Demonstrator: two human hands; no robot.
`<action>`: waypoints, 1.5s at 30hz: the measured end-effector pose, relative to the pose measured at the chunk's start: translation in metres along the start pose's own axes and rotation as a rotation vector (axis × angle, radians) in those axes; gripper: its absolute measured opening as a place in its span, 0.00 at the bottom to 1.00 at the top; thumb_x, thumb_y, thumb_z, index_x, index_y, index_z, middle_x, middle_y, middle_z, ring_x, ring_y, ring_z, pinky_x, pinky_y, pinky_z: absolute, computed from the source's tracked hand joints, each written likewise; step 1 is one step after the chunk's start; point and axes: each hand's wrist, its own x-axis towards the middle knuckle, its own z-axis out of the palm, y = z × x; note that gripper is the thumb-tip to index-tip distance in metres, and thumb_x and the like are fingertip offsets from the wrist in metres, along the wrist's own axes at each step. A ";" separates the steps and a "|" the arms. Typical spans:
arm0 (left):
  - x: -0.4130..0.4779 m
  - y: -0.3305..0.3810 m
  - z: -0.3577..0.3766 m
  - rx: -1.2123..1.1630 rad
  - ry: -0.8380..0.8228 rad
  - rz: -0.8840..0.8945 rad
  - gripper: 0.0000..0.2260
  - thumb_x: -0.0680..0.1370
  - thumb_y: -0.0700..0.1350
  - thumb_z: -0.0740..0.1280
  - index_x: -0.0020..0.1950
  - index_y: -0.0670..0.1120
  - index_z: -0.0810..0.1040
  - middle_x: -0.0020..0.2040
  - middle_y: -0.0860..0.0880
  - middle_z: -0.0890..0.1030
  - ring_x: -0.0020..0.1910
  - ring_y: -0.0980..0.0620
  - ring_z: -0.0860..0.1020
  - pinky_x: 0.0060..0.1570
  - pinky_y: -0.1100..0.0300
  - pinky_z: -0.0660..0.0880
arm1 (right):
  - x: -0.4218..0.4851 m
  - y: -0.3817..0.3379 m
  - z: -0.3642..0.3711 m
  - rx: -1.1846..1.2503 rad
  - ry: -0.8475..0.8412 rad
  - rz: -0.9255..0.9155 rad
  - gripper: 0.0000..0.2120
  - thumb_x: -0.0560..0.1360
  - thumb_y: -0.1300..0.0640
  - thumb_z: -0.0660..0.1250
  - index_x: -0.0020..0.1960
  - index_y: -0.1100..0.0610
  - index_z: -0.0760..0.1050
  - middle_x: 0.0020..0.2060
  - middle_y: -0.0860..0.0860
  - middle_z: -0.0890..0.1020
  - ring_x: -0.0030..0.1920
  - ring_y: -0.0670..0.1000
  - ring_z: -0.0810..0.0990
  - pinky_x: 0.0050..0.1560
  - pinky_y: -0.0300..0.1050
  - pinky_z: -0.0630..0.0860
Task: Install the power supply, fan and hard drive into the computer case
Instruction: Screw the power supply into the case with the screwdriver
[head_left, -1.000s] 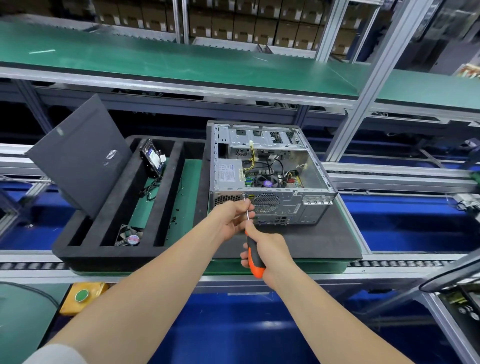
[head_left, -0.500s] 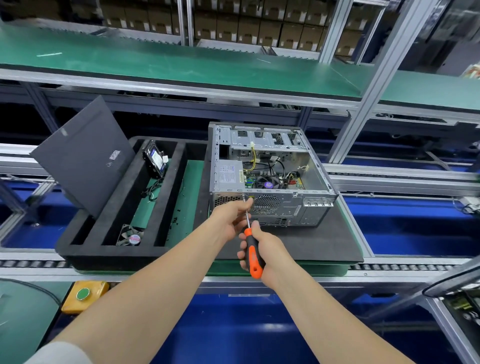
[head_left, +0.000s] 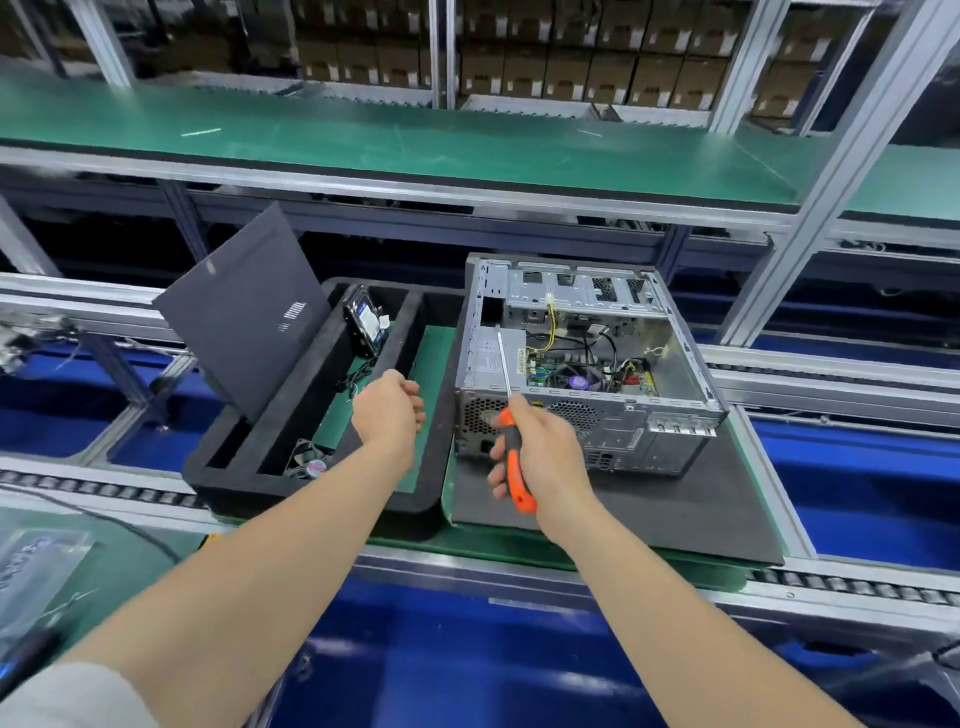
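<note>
Open grey metal computer case at risk: orange-handled screwdriver clamped in right hand, shaft near cables; left hand seemingly loosely curled, empty.

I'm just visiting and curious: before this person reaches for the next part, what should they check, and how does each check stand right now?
1. Screwdriver firmly held: ok, right hand grips its handle.
2. Left hand free: cannot tell, loosely curled.
3. Power supply seated in computer case: ok; its screws cannot tell.
4. Hard drive available: ok, leaning in foam tray.
5. Fan available: ok, in the tray's near end.
6. Screwdriver tip clear of cables: ok, over the power supply.
</note>
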 end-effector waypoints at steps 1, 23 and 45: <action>0.009 0.005 -0.009 0.042 0.025 0.044 0.09 0.75 0.41 0.63 0.35 0.43 0.77 0.24 0.48 0.74 0.22 0.49 0.68 0.21 0.63 0.64 | 0.008 -0.010 0.004 -0.015 -0.011 -0.034 0.21 0.84 0.43 0.63 0.51 0.61 0.78 0.31 0.55 0.79 0.26 0.55 0.76 0.28 0.47 0.76; 0.235 -0.035 0.034 1.827 -0.718 0.866 0.15 0.74 0.30 0.66 0.59 0.40 0.79 0.58 0.42 0.76 0.61 0.42 0.74 0.56 0.53 0.71 | 0.249 -0.050 0.129 -1.033 0.163 -0.588 0.10 0.80 0.48 0.65 0.56 0.51 0.79 0.39 0.49 0.81 0.43 0.54 0.79 0.45 0.52 0.79; 0.285 -0.044 0.079 1.540 -0.594 0.631 0.07 0.77 0.32 0.64 0.50 0.41 0.78 0.49 0.43 0.81 0.49 0.42 0.81 0.47 0.58 0.76 | 0.270 -0.033 0.123 -1.135 0.203 -0.612 0.10 0.81 0.48 0.66 0.56 0.54 0.78 0.42 0.49 0.80 0.44 0.55 0.78 0.43 0.50 0.77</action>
